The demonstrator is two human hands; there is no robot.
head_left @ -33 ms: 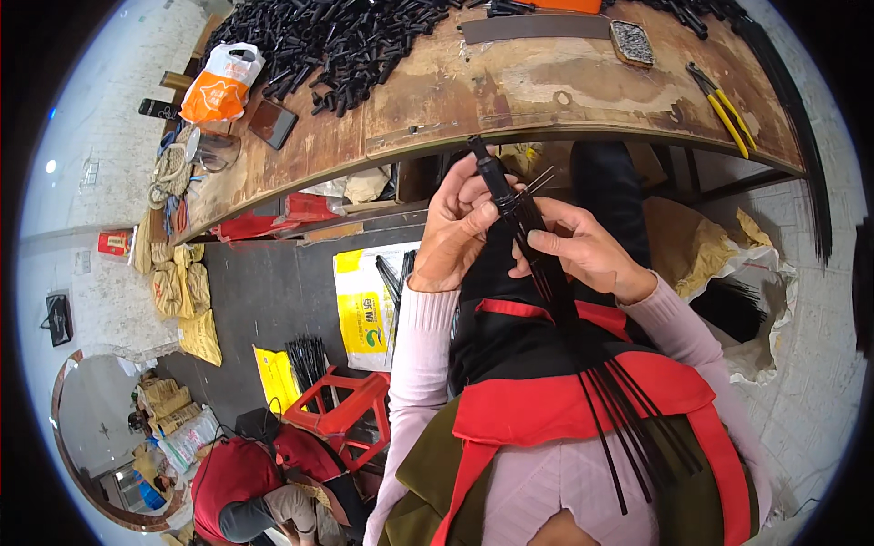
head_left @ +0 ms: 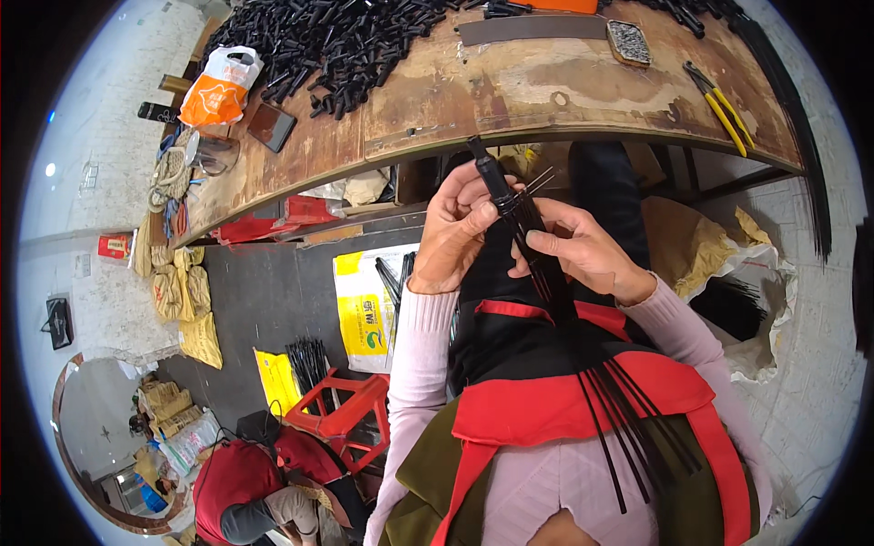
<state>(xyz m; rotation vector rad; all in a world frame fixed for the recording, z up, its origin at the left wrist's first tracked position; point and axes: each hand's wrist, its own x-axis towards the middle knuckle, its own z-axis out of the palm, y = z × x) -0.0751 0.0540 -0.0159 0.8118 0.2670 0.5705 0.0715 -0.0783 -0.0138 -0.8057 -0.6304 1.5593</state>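
Note:
A black tubular plastic fitting (head_left: 492, 177) rises tilted between my hands, with a bundle of thin black rods (head_left: 550, 278) fanning down from its lower end across my apron. My left hand (head_left: 455, 232) is closed round the fitting, thumb pressed near its collar. Just below the collar, my right hand (head_left: 583, 246) pinches the rods between thumb and fingers. A few thin rod ends (head_left: 542, 179) poke out to the upper right of the collar. The loose lower ends spread over my red and black apron (head_left: 583, 391).
On the wooden table (head_left: 510, 96) ahead lie a heap of black plastic fittings (head_left: 319, 45), yellow-handled pliers (head_left: 724, 114), a phone (head_left: 272, 126) and a plastic bag (head_left: 221, 86). A red stool (head_left: 341, 409) and a crouching person (head_left: 241, 487) are lower left. An open sack (head_left: 760, 314) stands right.

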